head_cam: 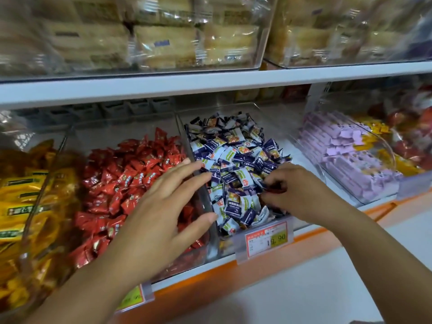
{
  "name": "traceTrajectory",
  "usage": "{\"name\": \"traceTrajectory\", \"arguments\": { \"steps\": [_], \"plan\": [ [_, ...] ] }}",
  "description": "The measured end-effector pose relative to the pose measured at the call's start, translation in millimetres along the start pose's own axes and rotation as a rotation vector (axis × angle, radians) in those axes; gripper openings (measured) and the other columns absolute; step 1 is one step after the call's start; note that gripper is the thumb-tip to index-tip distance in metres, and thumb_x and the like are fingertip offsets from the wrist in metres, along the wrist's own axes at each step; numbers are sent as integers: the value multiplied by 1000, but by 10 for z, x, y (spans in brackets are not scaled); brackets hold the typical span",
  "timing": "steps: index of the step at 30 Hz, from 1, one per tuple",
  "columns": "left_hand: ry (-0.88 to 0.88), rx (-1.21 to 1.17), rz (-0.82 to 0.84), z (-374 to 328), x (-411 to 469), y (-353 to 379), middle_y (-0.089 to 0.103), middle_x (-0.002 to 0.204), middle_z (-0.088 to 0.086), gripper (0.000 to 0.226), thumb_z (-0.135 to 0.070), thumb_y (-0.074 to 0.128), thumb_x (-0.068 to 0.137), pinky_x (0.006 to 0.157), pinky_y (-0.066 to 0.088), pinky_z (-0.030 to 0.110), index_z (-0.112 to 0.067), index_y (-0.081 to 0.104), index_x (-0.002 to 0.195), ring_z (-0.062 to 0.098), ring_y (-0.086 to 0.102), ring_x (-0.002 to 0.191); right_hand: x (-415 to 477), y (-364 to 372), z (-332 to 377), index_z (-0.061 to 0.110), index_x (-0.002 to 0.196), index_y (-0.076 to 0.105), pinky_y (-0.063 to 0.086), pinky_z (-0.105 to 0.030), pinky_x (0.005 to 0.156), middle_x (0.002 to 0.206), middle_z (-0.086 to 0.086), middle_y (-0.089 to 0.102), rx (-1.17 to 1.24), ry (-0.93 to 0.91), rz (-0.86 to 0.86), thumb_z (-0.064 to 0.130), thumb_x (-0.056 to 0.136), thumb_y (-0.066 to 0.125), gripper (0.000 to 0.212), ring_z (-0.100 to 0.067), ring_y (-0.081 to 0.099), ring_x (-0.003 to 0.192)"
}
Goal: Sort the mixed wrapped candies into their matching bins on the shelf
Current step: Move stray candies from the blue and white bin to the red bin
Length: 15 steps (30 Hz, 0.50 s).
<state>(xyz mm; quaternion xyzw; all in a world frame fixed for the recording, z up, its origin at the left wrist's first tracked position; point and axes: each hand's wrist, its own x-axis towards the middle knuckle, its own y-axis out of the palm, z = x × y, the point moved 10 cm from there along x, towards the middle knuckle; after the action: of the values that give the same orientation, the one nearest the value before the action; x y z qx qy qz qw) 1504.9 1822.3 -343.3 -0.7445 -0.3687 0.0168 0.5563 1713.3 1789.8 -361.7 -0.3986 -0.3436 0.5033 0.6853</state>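
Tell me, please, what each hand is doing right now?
Left hand: open, holding nothing.
Right hand: pinching a red-wrapped candy.

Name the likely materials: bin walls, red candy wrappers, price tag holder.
Bin walls: clear rigid plastic, probably acrylic; the candies show through and the edges catch glare.
Red candy wrappers: thin glossy film, plastic or foil laminate, can't tell which; crinkled, with bright highlights.
Price tag holder: clear plastic sleeve over what looks like a printed paper label.

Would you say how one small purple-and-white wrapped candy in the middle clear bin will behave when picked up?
Likely light: the small purple-and-white wrapped candies lie loosely heaped. Smooth wrappers look slippery, so neighbours may slide.
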Motion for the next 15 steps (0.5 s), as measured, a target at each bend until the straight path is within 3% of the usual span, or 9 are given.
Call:
{"name": "traceTrajectory", "arguments": {
  "steps": [3, 7, 10, 13, 15],
  "plan": [
    [-2, -4, 3, -3, -2, 4, 15, 154, -29, 62, -66, 37, 89, 109, 8, 16, -41, 33, 146, -6, 5, 144, -43, -174, 15, 32, 72, 62, 39, -7, 61, 86, 12, 59, 171, 34, -95, 21, 86, 70, 19, -2, 56, 76],
    [-4, -14, -8, -2, -9, 0, 17, 154, -28, 62, -65, 39, 89, 109, 7, 14, -40, 35, 145, -6, 5, 144, -64, -214, 90, 33, 74, 63, 40, -4, 61, 77, 19, 62, 156, 30, -86, 18, 90, 65, 23, 6, 57, 73],
    [-16, -20, -22, 6, -29, -14, 16, 153, -31, 63, -68, 36, 88, 109, 8, 15, -43, 32, 145, -8, 7, 143, -116, -463, 159, 35, 77, 60, 38, -3, 60, 78, 16, 62, 237, 3, -249, 21, 93, 61, 21, 10, 55, 75],
    [-48, -62, -97, 34, -49, -114, 20, 149, -35, 65, -69, 37, 87, 111, 8, 6, -42, 30, 146, -10, 13, 140, -229, -701, 282, 36, 78, 58, 41, -6, 63, 79, 14, 64, 408, -49, -440, 23, 93, 61, 20, 2, 58, 77],
    [-58, -83, -156, 30, -60, -192, 24, 142, -39, 64, -68, 37, 89, 108, 10, 3, -38, 34, 145, -14, 18, 135, -280, -693, 400, 33, 81, 60, 48, -17, 68, 78, 9, 66, 546, -88, -452, 21, 92, 62, 17, -7, 62, 77]
  ]
}}
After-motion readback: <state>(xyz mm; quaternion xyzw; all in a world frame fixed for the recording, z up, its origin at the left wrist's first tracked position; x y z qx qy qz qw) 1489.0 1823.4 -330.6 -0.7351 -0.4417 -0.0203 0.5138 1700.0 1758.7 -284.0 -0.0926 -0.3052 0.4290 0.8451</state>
